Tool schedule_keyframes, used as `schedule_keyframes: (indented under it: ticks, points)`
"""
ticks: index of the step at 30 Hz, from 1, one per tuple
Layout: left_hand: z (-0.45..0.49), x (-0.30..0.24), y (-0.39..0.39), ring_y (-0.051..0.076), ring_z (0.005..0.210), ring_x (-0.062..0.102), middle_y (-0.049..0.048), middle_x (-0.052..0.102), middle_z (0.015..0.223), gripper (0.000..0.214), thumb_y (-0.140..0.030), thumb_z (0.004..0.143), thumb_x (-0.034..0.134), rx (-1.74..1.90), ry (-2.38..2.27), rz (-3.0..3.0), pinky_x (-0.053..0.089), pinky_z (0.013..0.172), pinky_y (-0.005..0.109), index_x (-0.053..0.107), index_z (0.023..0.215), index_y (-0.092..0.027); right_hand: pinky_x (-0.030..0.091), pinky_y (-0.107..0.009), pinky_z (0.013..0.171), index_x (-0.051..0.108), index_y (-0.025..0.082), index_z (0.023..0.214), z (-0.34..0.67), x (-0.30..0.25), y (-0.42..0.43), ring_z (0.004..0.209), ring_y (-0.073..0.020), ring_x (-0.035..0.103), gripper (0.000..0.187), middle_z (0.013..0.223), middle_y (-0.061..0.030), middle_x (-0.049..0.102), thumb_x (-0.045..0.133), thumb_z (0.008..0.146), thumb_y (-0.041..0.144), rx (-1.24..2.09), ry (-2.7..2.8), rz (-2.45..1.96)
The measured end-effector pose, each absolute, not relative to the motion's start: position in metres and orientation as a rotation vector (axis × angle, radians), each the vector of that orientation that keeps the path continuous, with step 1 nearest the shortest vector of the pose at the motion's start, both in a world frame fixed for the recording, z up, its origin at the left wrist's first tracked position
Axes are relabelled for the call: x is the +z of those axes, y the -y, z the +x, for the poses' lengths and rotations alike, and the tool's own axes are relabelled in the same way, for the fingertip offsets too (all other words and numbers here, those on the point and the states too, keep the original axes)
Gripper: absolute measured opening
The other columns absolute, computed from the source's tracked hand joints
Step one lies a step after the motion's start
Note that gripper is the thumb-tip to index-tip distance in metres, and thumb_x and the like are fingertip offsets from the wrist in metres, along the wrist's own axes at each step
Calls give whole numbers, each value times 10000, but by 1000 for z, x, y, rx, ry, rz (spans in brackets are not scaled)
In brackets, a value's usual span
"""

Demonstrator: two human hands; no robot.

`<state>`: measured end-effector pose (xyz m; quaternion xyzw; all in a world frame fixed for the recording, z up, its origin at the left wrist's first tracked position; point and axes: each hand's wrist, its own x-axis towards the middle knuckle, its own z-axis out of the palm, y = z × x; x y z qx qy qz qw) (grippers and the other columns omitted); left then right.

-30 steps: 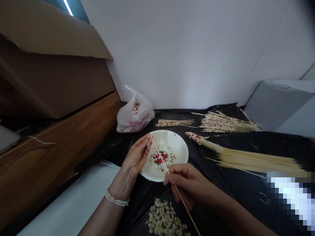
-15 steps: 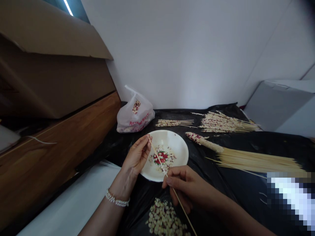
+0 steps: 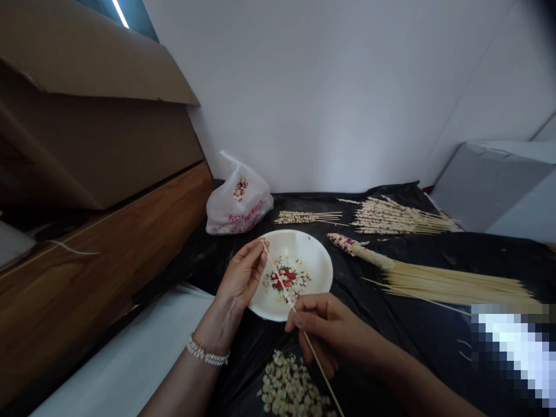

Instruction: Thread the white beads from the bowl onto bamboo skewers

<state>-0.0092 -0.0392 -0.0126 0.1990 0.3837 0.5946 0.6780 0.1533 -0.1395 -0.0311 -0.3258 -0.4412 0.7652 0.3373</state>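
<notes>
A thin wooden skewer (image 3: 274, 267) slants across the front of the white bowl (image 3: 319, 252). My left hand (image 3: 242, 273), a beaded bracelet at its wrist, pinches the skewer's upper end; whether a kernel sits between the fingertips is too small to tell. Lower down, my right hand (image 3: 324, 320) is closed on the same skewer between thumb and fingers. A few pale corn kernels (image 3: 289, 297) show on the stick just above the right fingertips. Loose kernels lie in the bowl over its red flower print. Nearer me, a pile of kernels (image 3: 291, 385) rests on black plastic.
Behind the bowl stand a white plastic bag (image 3: 238, 202) and a small bunch of kernel-covered skewers (image 3: 299, 217). More filled skewers (image 3: 386, 215), a corn cob (image 3: 358, 249) and bare skewers (image 3: 452, 281) lie to the right. Cardboard (image 3: 99, 139) rises at left, a white box (image 3: 495, 185) at right.
Almost nothing differs. The skewer's lower end has shifted very slightly left, and both hands keep their hold.
</notes>
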Motion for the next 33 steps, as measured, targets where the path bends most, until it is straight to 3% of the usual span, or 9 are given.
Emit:
schedule_keyframes:
  ticks: [18,22,27,33]
  points:
    - [-5,-18,40,75,664,666,67,740,778,123,-3,693,734,1436,-914,619,524,647,124,729,771,-98,273,-136,259,604,138,868,147,-33,145,268,-49,459,318,505,37,629,603,858,456,2006,1061,-770]
    - [-6,-15,40,67,629,657,77,737,787,137,16,744,683,1413,-874,559,532,619,116,727,824,-86,247,-147,269,600,143,855,147,-33,142,261,-47,420,367,474,54,589,605,833,510,1897,1176,-929]
    - [-11,-12,37,85,597,654,90,716,769,112,-128,876,600,1294,-788,312,557,555,143,694,872,-68,240,-151,285,591,155,841,149,-31,140,268,-43,396,370,465,66,564,591,827,525,1852,1255,-1017]
    - [-16,-15,33,77,589,646,49,689,729,71,-80,868,591,1252,-711,209,538,521,123,660,851,-73,263,-150,313,593,154,847,148,-34,141,295,-41,402,334,470,67,554,575,853,488,1837,1307,-1023]
